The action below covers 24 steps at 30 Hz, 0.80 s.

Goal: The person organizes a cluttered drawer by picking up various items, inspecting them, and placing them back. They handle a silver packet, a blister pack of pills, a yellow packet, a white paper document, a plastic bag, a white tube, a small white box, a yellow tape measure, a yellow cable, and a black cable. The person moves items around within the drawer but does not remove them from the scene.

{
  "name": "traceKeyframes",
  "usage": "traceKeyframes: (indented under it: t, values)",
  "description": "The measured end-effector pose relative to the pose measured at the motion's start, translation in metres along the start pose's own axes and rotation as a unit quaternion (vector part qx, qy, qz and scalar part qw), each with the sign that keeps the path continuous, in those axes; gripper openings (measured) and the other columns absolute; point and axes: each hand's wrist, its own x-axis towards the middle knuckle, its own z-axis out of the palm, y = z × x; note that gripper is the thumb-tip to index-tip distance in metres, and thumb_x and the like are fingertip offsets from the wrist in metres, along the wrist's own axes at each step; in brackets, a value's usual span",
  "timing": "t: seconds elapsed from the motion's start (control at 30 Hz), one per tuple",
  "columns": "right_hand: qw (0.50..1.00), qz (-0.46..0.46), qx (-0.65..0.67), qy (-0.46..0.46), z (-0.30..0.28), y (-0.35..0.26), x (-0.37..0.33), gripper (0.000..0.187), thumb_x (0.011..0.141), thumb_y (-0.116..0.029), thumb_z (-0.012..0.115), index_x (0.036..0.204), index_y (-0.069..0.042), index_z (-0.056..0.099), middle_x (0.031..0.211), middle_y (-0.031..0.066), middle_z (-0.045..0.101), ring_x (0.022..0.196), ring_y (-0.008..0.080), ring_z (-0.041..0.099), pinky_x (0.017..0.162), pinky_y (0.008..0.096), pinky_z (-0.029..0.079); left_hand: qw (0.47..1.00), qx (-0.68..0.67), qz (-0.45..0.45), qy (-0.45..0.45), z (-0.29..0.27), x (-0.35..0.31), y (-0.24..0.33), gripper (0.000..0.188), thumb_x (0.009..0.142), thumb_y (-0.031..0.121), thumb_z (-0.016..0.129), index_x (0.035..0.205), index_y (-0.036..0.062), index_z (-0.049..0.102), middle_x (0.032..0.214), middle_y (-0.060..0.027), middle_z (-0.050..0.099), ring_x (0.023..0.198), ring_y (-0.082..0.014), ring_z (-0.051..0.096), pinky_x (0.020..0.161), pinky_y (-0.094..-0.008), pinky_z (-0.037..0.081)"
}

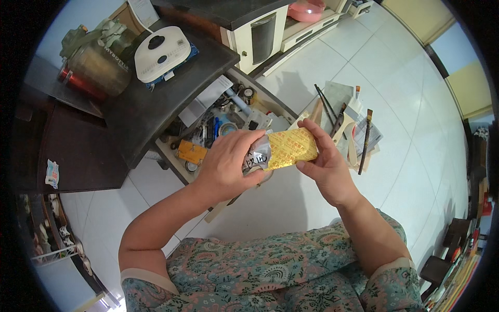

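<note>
Between my two hands is a gold foil packet (291, 148) with a silvery, dark-marked left end. My left hand (226, 161) wraps its fingers and thumb round the silvery end. At the gold end, the fingers and thumb of my right hand (327, 166) grip the edge. Just beyond my hands, an open drawer (283, 106) is full of small items. Among them are an orange-yellow box (192, 151), a blue pen-like piece (216, 127) and a roll of tape (227, 128). My left hand hides part of the drawer's near side.
A white device (162, 52) and a large bottle (99, 67) stand on the dark cabinet top (208, 57). Brushes (366, 140) and papers (340, 93) lie on the tiled floor to the right. Shelves (452, 260) stand at the lower right. A pink basin (306, 10) sits at the back.
</note>
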Motion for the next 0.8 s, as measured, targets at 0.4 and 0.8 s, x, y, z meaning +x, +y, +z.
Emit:
traceKeyframes:
  t: [0.4, 0.8]
  values:
    - [0.997, 0.019, -0.017, 0.076, 0.002, 0.002, -0.001, 0.063, 0.083, 0.009, 0.058, 0.140, 0.000, 0.032, 0.135, 0.0101, 0.044, 0.112, 0.0155, 0.052, 0.094, 0.0250, 0.044, 0.966, -0.208, -0.125, -0.086, -0.001, 0.002, 0.001, 0.070, 0.075, 0.013, 0.072, 0.135, 0.0042, 0.038, 0.117, -0.0137, 0.052, 0.107, -0.0228, 0.054, 0.092, -0.0343, 0.044]
    - [0.974, 0.102, -0.157, 0.125, -0.001, -0.001, -0.007, 0.055, 0.083, -0.005, 0.067, 0.130, 0.008, 0.042, 0.117, 0.0149, 0.058, 0.094, 0.0135, 0.059, 0.081, 0.0235, 0.048, 0.878, -0.355, -0.203, -0.247, -0.004, -0.002, -0.020, 0.070, 0.081, 0.010, 0.063, 0.142, 0.0036, 0.030, 0.120, -0.0091, 0.051, 0.104, -0.0124, 0.051, 0.091, -0.0273, 0.042]
